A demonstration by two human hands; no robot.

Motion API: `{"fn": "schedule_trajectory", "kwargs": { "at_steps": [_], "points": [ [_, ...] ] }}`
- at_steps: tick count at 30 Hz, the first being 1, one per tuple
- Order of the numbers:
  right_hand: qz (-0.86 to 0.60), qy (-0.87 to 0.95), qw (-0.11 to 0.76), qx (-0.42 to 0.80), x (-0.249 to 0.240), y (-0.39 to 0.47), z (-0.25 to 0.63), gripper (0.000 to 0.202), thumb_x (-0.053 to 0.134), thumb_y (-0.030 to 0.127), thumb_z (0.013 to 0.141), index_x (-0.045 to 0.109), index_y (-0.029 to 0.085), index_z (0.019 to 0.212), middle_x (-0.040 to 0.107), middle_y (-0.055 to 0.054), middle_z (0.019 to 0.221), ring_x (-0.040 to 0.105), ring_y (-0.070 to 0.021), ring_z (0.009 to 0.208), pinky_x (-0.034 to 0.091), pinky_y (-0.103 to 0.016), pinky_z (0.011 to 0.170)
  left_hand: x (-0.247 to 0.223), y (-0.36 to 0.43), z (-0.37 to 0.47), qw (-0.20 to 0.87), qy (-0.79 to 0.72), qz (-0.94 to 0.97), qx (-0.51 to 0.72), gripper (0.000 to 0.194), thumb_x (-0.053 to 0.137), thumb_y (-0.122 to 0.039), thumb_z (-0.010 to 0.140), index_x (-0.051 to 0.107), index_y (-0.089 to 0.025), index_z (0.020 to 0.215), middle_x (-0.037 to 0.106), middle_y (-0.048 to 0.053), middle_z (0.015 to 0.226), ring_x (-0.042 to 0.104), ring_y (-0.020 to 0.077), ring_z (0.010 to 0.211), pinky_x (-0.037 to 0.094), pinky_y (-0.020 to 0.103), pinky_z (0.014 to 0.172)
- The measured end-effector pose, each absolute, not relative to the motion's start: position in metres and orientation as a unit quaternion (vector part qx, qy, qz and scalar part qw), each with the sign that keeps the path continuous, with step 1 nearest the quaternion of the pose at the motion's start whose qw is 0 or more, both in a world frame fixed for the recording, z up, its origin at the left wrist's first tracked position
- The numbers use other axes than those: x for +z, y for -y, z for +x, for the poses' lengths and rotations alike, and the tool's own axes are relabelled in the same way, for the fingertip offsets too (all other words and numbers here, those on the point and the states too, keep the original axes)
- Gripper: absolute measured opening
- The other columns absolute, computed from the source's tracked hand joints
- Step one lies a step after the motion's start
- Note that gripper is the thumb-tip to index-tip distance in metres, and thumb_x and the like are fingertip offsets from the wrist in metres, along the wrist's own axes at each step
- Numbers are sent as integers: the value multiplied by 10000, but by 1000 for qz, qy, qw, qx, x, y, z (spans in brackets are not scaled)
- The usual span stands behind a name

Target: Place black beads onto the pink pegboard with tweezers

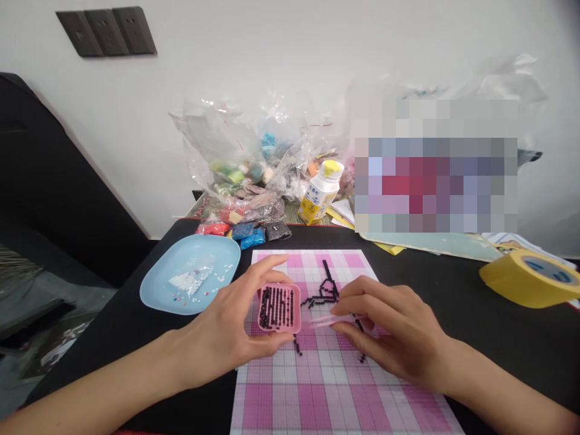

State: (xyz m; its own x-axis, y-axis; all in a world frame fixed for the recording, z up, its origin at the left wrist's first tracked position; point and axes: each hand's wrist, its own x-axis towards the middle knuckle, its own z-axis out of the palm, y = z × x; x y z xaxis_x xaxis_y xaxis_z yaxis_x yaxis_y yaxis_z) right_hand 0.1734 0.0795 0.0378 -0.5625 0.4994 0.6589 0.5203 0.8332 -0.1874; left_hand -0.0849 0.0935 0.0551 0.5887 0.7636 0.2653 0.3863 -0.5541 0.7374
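- Black cloth-like tabletop (502, 341) spreads beneath my forearms, a yellow roll of tape (502, 278) at its right side.
- Pink-and-white checked pegboard (290, 405) lies flat in front of me, its near part bare of beads, a broken black bead outline (327, 296) set across its upper part.
- Pale blue plate (156, 266) sits to the left of the board, bearing white beads (193, 281) and a few coloured ones.
- My right hand (399, 326) pinches a slim pink tool (319, 321), seemingly tweezers, between thumb and fingers; its tips blur beside the tray, and I cannot tell whether they grip a bead.
- My left hand (235, 317) grasps a small pink tray (298, 308) by opposite edges, thumb below and fingers above, holding it over the board, its open face turned toward me.
- Black beads (284, 308) fill the tray, bunched at its left and lined in ridged rows toward the right. The step in hand looks like picking from those rows; the next move calls for a steady tray, a light pinch and care not to knock the pieces already standing on the board.
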Motion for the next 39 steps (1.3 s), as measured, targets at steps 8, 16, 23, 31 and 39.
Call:
{"fn": "schedule_trajectory", "kwargs": {
  "at_steps": [8, 16, 23, 31, 39],
  "points": [
    [-299, 881, 367, -14, 36, -81, 171, 92, 506, 165, 962, 574, 158, 1025, 625, -41, 901, 553, -73, 638, 472, -183, 542, 53, -91, -87, 380, -312, 831, 261, 905, 783, -204, 788, 209, -461, 1439, 595, -29, 1247, 608, 197, 1092, 444, 371, 1042],
    [-293, 885, 361, -15, 36, -81, 170, 108, 496, 170, 973, 583, 143, 1031, 624, -53, 913, 553, -79, 673, 464, -187, 571, 54, -90, -87, 383, -306, 833, 256, 946, 795, -202, 780, 185, -516, 1431, 595, -56, 1246, 603, 189, 1107, 451, 378, 1036],
    [-290, 892, 346, -23, 34, -81, 169, 100, 479, 176, 981, 559, 153, 1035, 624, -55, 916, 589, -109, 730, 468, -212, 564, 52, -89, -87, 374, -320, 838, 236, 948, 801, -205, 772, 199, -512, 1437, 590, -38, 1259, 595, 206, 1130, 435, 398, 1062],
    [-295, 876, 373, -76, 33, -78, 168, 73, 504, 152, 970, 568, 135, 1001, 605, -31, 872, 518, -75, 646, 417, -193, 537, 53, -88, -88, 355, -336, 840, 237, 936, 782, -213, 788, 178, -500, 1443, 603, -26, 1266, 608, 217, 1128, 449, 432, 1049],
    [-293, 881, 370, -28, 36, -78, 173, 77, 512, 156, 959, 579, 143, 994, 608, -33, 884, 485, -68, 619, 391, -194, 517, 52, -94, -84, 269, -387, 832, 293, 770, 717, -245, 835, 242, -397, 1422, 635, -35, 1181, 636, 180, 1019, 481, 330, 975]
  ]
}}
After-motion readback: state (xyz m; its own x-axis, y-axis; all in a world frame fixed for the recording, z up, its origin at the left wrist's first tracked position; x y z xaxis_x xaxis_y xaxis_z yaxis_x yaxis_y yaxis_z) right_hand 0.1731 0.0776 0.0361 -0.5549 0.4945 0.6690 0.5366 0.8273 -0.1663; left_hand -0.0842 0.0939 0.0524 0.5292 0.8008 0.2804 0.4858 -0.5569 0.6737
